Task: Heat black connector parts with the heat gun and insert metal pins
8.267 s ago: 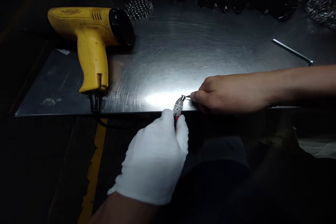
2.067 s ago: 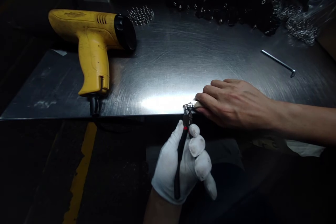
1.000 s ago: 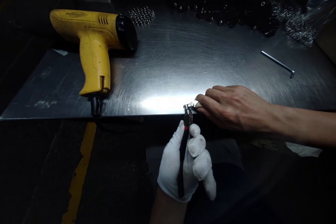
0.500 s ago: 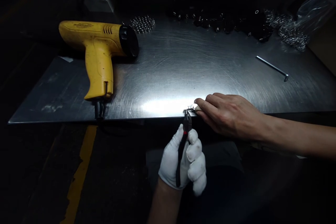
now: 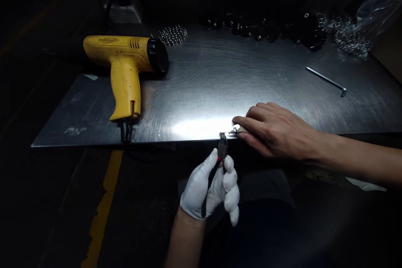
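My left hand [image 5: 205, 190], in a white glove, grips small pliers [image 5: 222, 149] with black handles and red near the joint. The jaws point up at the table's front edge and hold a small shiny metal sleeve [image 5: 222, 135]. My bare right hand [image 5: 271, 132] is closed, its fingers around a small shiny, pale piece with a thin tip [image 5: 235, 130]. That tip points left, close to the sleeve; glare hides whether they touch. Most of the piece is hidden by my fingers, so its kind is unclear.
On the metal table [image 5: 201, 79] lies a yellow heat gun [image 5: 125, 65] at left. Behind it stand several small metal sleeves [image 5: 172, 34]. A hex key [image 5: 326, 79] lies at right. Dark parts [image 5: 273, 29] and a heap of shiny metal pieces [image 5: 351, 39] are at the back.
My left hand has moved slightly left with the pliers, and their jaws have turned a little. My right hand has shifted slightly; more of its shiny piece shows. The view has swung left.
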### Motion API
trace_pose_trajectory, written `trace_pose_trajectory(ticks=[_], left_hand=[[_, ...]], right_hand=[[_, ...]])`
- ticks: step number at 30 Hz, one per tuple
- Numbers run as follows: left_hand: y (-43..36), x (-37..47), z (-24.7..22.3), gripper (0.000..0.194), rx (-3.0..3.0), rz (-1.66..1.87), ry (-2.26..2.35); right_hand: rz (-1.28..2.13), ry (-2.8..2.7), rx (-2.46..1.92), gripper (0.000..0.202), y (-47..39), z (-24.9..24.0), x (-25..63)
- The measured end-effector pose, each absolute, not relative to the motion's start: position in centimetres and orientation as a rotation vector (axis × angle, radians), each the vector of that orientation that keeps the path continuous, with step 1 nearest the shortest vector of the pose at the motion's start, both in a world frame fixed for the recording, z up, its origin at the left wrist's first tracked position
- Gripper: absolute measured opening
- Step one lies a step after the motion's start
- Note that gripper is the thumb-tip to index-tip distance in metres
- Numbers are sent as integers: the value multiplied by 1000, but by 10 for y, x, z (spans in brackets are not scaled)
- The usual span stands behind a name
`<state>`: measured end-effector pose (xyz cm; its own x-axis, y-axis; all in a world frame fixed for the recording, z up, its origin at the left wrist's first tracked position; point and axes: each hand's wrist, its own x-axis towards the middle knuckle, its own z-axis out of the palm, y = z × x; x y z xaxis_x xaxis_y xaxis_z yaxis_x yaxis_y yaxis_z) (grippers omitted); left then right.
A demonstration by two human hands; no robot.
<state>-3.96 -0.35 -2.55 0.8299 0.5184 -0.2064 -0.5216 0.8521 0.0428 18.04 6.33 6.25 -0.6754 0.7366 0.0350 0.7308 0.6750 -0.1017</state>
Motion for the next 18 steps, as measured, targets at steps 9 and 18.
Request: trace_pose_trajectory(ticks=[9, 18], left_hand=[[-5, -37, -22, 54, -78, 598, 155], [-6, -37, -24, 52, -94, 589, 156]], right_hand=[[25, -2908, -1194, 42, 67, 66, 174], [-44, -2980, -1084, 42, 71, 66, 173]])
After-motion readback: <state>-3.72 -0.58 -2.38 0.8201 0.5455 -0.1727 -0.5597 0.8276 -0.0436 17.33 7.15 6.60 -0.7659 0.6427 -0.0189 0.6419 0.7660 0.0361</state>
